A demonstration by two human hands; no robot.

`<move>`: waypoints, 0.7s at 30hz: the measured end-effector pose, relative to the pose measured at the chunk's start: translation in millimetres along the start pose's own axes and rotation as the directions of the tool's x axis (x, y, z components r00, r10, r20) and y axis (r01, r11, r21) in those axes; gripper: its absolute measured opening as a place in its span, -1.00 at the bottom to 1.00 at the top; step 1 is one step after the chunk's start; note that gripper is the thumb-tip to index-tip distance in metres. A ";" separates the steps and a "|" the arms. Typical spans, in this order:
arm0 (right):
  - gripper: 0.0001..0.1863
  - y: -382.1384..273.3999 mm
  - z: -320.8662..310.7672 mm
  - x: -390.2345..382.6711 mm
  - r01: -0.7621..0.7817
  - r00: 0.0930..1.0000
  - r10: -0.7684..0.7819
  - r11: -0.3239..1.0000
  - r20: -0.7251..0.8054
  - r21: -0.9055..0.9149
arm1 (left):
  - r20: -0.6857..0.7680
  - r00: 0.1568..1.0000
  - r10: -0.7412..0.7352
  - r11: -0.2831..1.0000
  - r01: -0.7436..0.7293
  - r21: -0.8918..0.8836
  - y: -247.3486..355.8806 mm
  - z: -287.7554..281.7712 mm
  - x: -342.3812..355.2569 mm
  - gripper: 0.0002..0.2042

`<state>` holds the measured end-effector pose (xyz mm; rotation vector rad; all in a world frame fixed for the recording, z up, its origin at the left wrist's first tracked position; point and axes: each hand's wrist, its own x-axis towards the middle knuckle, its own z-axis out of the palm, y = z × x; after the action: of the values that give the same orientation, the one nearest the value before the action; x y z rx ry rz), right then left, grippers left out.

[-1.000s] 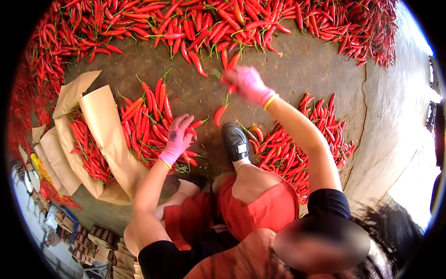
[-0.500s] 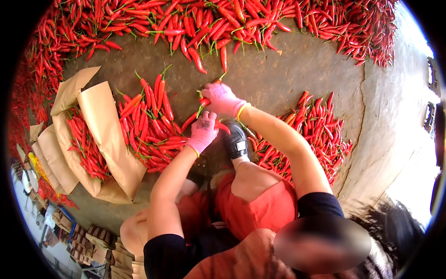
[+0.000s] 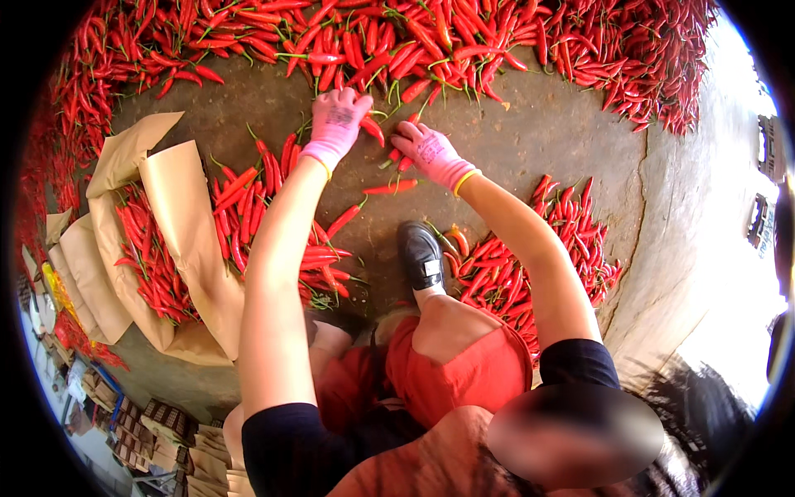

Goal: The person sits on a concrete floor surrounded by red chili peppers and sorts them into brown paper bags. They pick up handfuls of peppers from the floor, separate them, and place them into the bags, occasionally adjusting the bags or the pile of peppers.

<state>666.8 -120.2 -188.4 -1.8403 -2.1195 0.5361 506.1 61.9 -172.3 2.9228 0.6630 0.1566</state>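
My left hand (image 3: 335, 120), in a pink glove, is at the edge of the upper chilli pile (image 3: 414, 37), fingers curled on a red chilli (image 3: 373, 130) that sticks out to the right. My right hand (image 3: 426, 153), also gloved in pink, is just right of it, fingers closed on red chillies (image 3: 393, 157). A loose chilli (image 3: 389, 187) lies below my hands. Under my left forearm is a smaller heap of long chillies (image 3: 240, 199) with green stems, beside an open brown paper bag (image 3: 174, 199) holding more chillies.
My shoe (image 3: 418, 253) is planted on the concrete floor (image 3: 629, 166), left of another chilli heap (image 3: 530, 282). Dense chillies (image 3: 629, 58) spread along the top and left. Folded paper sacks (image 3: 87, 273) lie at the left, with stacked items (image 3: 157, 422) at the lower left rim.
My left hand has moved up from the smaller heap to the upper pile. My right hand dipped toward the left hand, then went back up and right. More loose chillies lie between heap and shoe.
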 end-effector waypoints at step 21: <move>-0.73 47.8 -72.4 225.8 -0.549 0.836 0.544 0.825 -0.077 -0.133 | 0.336 0.928 0.163 0.729 0.116 -0.674 86.2 -34.2 -154.2 -0.68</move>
<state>708.1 115.4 -152.1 -2.5404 -1.6180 0.4620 399.5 -78.4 -135.7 2.1426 0.3829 -0.1347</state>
